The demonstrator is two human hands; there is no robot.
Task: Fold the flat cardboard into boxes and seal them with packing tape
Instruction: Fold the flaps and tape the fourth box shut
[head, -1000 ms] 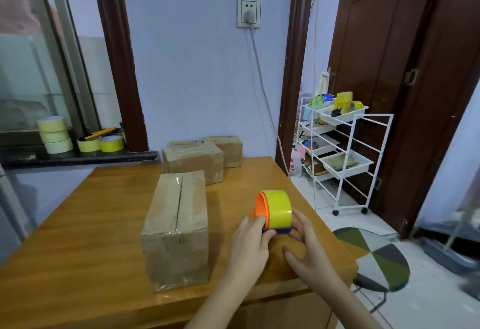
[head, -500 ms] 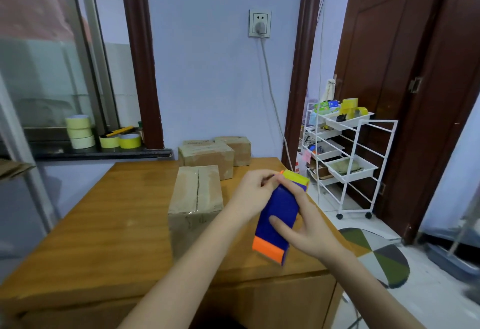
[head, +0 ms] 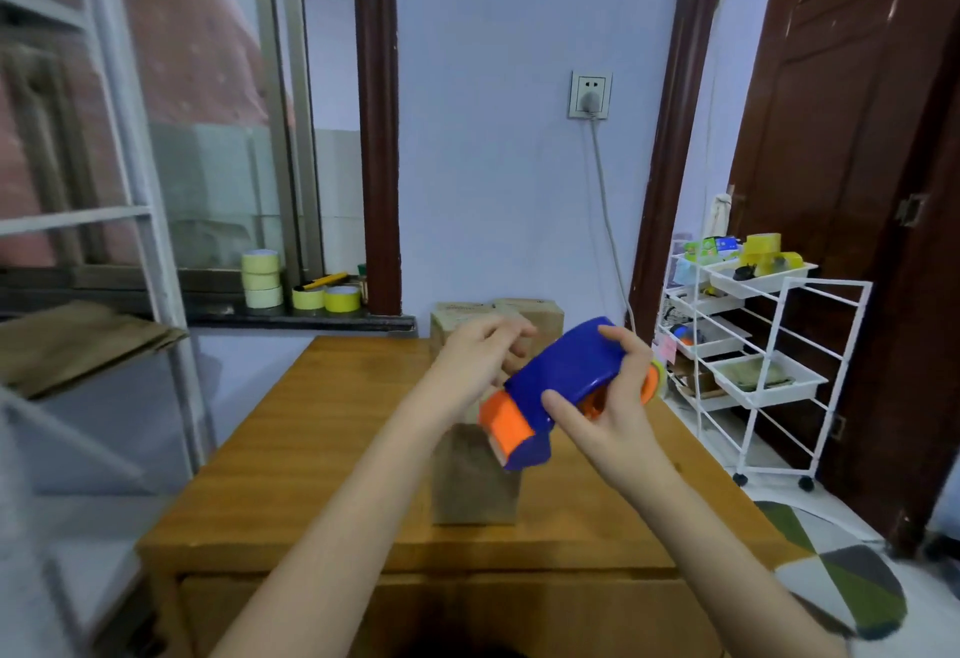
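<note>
Tape dispenser [head: 563, 376], which stood on the tabletop [head: 322, 444] one second ago between both hands, is now lifted clear of it and held in the air in front of the nearest cardboard box [head: 475, 475]. Its blue body lies tilted, orange end low and toward the left, whereas half a second ago it hung nearly upright. Right hand [head: 610, 418] now takes the grip around the blue body; left hand [head: 478, 366] sits behind the upper edge, contact unclear.
</note>
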